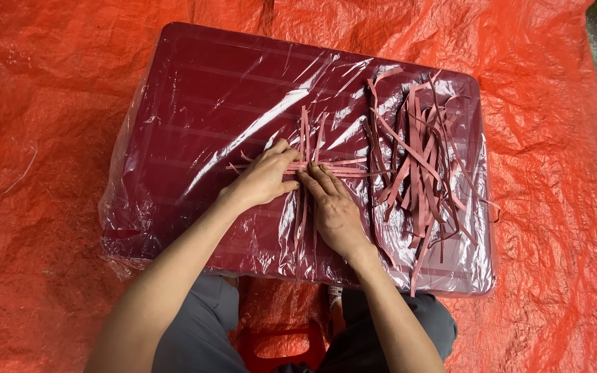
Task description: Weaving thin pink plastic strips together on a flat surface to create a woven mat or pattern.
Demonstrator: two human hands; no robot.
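The left hand (265, 178) lies palm down with its fingers bent, the fingertips pinching and pressing on a small crossing of pink strips (309, 166); the right hand (333, 207) comes in from below with fingers stretched out flat, the tips resting on the same crossing, holding it against the surface rather than closing round anything. That crossing sits near the middle of a low, dark red plastic table (195, 90), which is wrapped in a clear plastic film (257, 121) that glints and puckers over the top and hangs loose at the edges. The strips under the hands are thin, flat and pale pink: a few run upright, away from the person, and several lie across them from left to right, so they look interlaced, though how they pass over and under cannot be told. To the right of the hands, apart from the crossing, a loose pile of strips (419, 162) of the same kind lies spread over the table's right part, longer, curled and tangled, some reaching the near edge. The table stands on a crinkled orange tarpaulin (50, 138) that covers the ground all round. The person's grey-trousered knees (202, 331) show below the table's near edge, with a bit of a red stool (281, 342) between them.
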